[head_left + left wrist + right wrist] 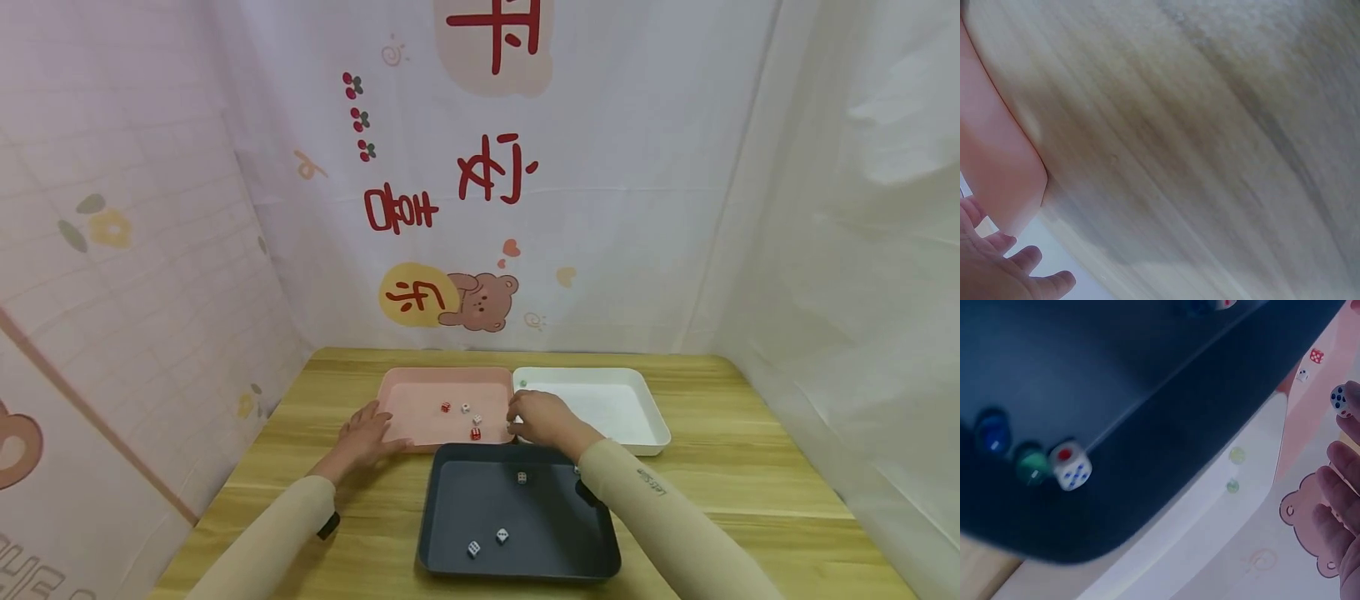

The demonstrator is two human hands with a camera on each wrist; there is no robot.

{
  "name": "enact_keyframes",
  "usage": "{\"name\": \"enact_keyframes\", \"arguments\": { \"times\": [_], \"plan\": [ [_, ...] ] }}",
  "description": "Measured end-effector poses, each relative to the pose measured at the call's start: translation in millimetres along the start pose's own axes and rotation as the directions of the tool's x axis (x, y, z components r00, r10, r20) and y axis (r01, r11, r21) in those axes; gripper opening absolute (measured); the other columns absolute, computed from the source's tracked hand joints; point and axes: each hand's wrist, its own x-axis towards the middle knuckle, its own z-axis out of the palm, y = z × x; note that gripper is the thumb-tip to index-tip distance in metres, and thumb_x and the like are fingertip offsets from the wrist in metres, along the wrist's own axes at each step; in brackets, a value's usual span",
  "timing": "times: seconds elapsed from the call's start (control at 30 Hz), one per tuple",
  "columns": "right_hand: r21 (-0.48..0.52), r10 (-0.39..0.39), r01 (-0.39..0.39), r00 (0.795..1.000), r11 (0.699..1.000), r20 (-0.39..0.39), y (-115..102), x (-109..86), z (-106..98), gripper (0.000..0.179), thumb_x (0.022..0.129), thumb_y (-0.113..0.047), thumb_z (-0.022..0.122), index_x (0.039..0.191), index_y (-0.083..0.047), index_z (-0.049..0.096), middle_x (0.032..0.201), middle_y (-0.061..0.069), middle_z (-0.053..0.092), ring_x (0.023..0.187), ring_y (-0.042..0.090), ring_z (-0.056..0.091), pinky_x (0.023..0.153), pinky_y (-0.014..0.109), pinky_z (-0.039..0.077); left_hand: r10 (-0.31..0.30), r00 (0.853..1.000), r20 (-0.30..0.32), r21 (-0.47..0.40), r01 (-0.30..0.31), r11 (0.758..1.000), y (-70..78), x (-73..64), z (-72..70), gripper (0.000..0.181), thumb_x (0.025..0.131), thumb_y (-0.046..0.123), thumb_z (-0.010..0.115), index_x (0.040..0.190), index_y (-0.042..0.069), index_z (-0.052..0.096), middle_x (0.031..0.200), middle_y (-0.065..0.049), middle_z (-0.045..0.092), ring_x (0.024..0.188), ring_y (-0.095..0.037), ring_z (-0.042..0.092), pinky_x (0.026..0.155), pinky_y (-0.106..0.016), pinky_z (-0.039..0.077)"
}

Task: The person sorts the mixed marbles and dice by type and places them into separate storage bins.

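While right hand [550, 418] pinches white die [1338, 400] by right edge of pink tray [420, 400], left hand [365, 433] sits spread at its left rim; die likely light, hard, slick: grip opposite faces.

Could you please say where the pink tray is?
In the head view, the pink tray, holding dice, is left of the white tray and beyond the dark tray.

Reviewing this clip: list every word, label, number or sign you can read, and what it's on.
"Let's", then a word too small to be sure of: right sleeve.
Possibly "乐": yellow circle on the back cloth.
Other red characters there: top one cut off, none read surely.
Outlined letters, left cloth: cut off, unreadable.
Dice: pips, no numerals.
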Motion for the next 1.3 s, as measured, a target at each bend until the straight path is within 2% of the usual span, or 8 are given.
{"name": "enact_keyframes", "arguments": {
  "times": [0.17,0.33,0.53,0.7,0.97,1.3],
  "plan": [
    [0.008,0.040,-0.040,0.999,0.999,0.027,-7,10.3,4,0.014,0.090,-0.021,0.074,0.099,-0.011,0.078,0.113,0.005,0.067,0.101,0.023,0.065,0.087,0.041,0.053,0.007,1.000,-0.003,0.011,-0.007,1.000,-1.4,-1.4,0.6,0.082,0.091,0.056,0.064,0.143,-0.004,0.046,0.158,-0.030,0.018,0.142,-0.052,0.017,0.110,-0.070,0.013],
    [0.024,0.061,-0.061,0.998,0.998,0.016,-8,14.0,0,0.021,0.090,-0.022,0.074,0.106,-0.010,0.077,0.117,0.005,0.067,0.103,0.024,0.066,0.087,0.040,0.054,0.028,0.999,-0.023,-0.007,-0.028,1.000,-1.1,-2.2,-0.5,0.082,0.090,0.057,0.064,0.142,-0.004,0.047,0.157,-0.030,0.019,0.142,-0.052,0.017,0.110,-0.070,0.014],
    [0.021,0.060,-0.060,0.998,0.998,-0.001,1,8.2,-6,0.021,0.090,-0.022,0.075,0.106,-0.009,0.077,0.118,0.006,0.068,0.105,0.024,0.065,0.086,0.041,0.054,0.034,0.999,-0.033,-0.025,-0.035,0.999,0.3,-2.1,-0.5,0.084,0.090,0.058,0.065,0.142,-0.005,0.047,0.158,-0.030,0.019,0.142,-0.052,0.017,0.109,-0.070,0.014],
    [0.018,0.065,-0.065,0.998,0.998,0.002,11,3.8,-2,0.018,0.089,-0.021,0.076,0.104,-0.010,0.078,0.112,0.005,0.069,0.102,0.024,0.066,0.084,0.042,0.054,0.021,1.000,-0.017,-0.015,-0.021,1.000,-0.2,-2.6,-0.6,0.084,0.090,0.058,0.065,0.143,-0.005,0.046,0.158,-0.030,0.018,0.143,-0.052,0.016,0.110,-0.070,0.013],
    [0.015,0.082,-0.083,0.996,0.996,0.019,22,-6.6,0,0.021,0.089,-0.022,0.075,0.106,-0.010,0.077,0.114,0.007,0.068,0.104,0.026,0.065,0.086,0.043,0.054,0.018,1.000,-0.022,-0.019,-0.018,1.000,0.3,-2.3,-1.6,0.081,0.091,0.054,0.065,0.142,-0.005,0.046,0.157,-0.031,0.018,0.142,-0.053,0.017,0.110,-0.070,0.013],
    [0.028,0.184,-0.185,0.983,0.982,0.020,43,-26.6,-3,0.028,0.088,-0.029,0.076,0.106,-0.008,0.077,0.112,0.007,0.069,0.104,0.027,0.065,0.089,0.044,0.052,0.026,1.000,-0.013,-0.010,-0.027,1.000,0.5,-0.5,-1.1,0.083,0.090,0.057,0.064,0.143,-0.005,0.046,0.157,-0.031,0.018,0.141,-0.053,0.018,0.109,-0.071,0.014]
  ]
}}
